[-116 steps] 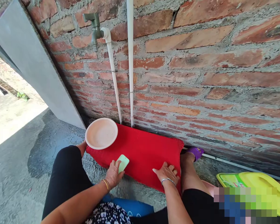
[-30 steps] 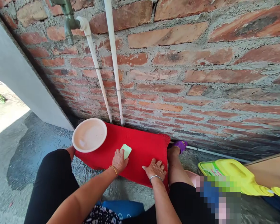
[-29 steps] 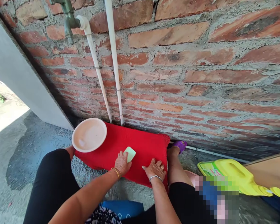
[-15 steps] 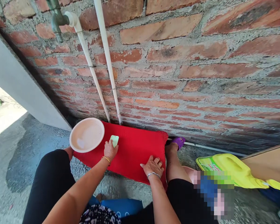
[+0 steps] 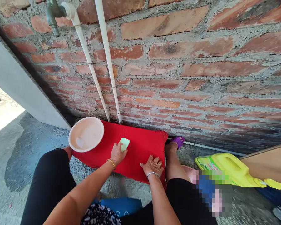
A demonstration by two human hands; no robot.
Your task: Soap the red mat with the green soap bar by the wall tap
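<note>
My left hand point(image 5: 118, 154) is closed round a pale green scrub brush point(image 5: 125, 144) with rounded corners. The brush lies flat against a red mat point(image 5: 138, 137), so its underside is hidden. Near the right end of the mat, my right hand point(image 5: 153, 166) rests palm down with its fingers spread, holding nothing. A pale pink basin point(image 5: 86, 134) with some water in it stands on the mat's left end, left of my left hand.
A brick wall point(image 5: 164, 68) rises behind the mat, with white pipes point(image 5: 110, 68) and a tap point(image 5: 52, 17) at upper left. A yellow jug point(image 5: 231, 168) lies at right, near a purple slipper point(image 5: 178, 142) on a foot. My knees flank the mat.
My left hand has slid the scrub brush to the right across the mat, away from the basin, and the brush is tilted more. My right hand stays at about the same spot.
</note>
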